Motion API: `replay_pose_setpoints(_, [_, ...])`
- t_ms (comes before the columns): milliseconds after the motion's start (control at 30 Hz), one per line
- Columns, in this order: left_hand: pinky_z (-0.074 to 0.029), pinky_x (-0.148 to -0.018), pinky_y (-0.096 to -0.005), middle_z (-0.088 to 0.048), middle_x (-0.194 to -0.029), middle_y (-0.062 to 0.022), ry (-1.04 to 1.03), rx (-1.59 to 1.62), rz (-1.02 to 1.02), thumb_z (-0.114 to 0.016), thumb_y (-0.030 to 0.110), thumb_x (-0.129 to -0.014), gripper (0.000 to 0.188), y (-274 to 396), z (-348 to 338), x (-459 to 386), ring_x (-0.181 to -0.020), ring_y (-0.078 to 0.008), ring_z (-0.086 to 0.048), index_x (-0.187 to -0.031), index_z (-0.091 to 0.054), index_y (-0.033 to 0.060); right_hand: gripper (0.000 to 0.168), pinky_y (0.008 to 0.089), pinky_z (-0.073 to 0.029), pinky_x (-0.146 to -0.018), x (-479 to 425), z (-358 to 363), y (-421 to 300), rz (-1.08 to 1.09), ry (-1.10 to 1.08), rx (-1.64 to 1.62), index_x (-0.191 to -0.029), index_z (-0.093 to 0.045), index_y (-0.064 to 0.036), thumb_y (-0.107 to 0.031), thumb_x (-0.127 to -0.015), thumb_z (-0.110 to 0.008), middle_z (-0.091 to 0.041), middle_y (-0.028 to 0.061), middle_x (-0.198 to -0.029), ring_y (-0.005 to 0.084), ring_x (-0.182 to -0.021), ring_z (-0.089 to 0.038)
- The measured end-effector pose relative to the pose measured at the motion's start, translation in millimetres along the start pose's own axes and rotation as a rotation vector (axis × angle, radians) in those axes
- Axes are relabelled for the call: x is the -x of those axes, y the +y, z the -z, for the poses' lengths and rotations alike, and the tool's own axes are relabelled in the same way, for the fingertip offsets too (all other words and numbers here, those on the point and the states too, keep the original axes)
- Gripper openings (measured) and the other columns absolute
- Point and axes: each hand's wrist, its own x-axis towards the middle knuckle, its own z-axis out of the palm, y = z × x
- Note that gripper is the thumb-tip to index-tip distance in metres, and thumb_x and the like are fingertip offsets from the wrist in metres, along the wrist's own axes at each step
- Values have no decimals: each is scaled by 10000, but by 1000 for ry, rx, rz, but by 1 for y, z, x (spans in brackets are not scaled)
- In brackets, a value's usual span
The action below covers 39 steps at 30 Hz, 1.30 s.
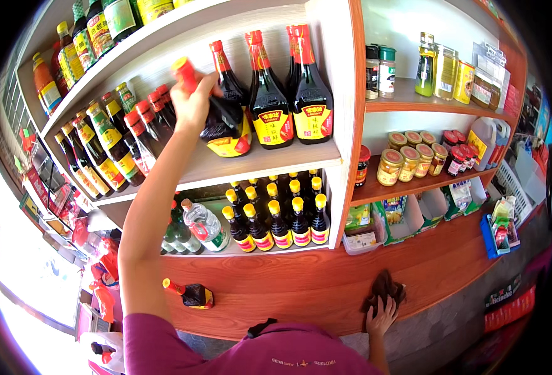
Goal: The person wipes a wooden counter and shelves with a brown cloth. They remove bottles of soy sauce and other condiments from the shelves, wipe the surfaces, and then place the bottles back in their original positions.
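My left hand is raised to the upper shelf and grips a dark sauce bottle by its red-capped neck. The bottle leans beside other red-topped sauce bottles with yellow and red labels. My right hand rests on a dark brown cloth near the front edge of the reddish wooden counter. Another red-capped bottle is on the counter at the left, near my left upper arm. Whether the base of the held bottle touches the shelf, I cannot tell.
Yellow-capped bottles and a large clear plastic bottle fill the lower shelf. Glass jars stand on the right shelf, above open cartons. A blue basket sits at the counter's right end. A wooden upright divides the shelves.
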Motion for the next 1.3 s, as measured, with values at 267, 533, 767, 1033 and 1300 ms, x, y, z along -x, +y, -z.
replay_pose_setpoints(267, [-473, -774, -374, -530, -658, -36, -58, 58, -102, -500, 165, -939, 245, 139, 72, 115, -653, -185, -547, -720, -523, 57, 480, 624, -274, -1106, 2, -2, 5, -10, -38, 50, -1352, -590, -114, -328, -923, -580, -430, 158, -1489, 414, -1367, -387])
replay_pose_setpoints(533, [-508, -671, -377, -579, -642, -64, -55, 25, 416, -602, 20, -829, 112, 116, 124, 291, -584, -196, -592, -729, -558, 48, 462, 603, -279, -1108, -3, -7, 3, 68, -29, 86, -1371, -585, -129, -334, -958, -554, -423, 143, -1503, 386, -1382, -383])
replay_pose_setpoints(767, [-476, -603, -270, -607, -653, -50, 158, 91, 706, -666, -26, -868, 204, -42, 149, 419, -599, -126, -588, -698, -573, 36, 469, 587, -293, -1101, 1, -9, 6, 60, -35, 112, -1363, -592, -126, -347, -951, -559, -432, 152, -1488, 381, -1370, -394])
replay_pose_setpoints(1033, [-483, -594, -291, -589, -633, -37, 195, 26, 690, -663, -9, -852, 194, -96, 179, 466, -587, -138, -576, -699, -564, 57, 317, 591, -327, -1053, -6, -22, 16, 5, -64, 44, -1168, -613, -55, -259, -925, -606, -499, 167, -1381, 383, -1310, -435])
replay_pose_setpoints(1300, [-474, -576, -260, -620, -623, -18, 206, 84, 651, -691, -27, -842, 229, -102, 198, 489, -574, -99, -586, -659, -582, 57, 415, 451, -476, -971, -72, -25, -51, -456, -257, -1141, -1259, -579, 28, -294, -999, -608, -592, 143, -1289, 289, -1155, -579])
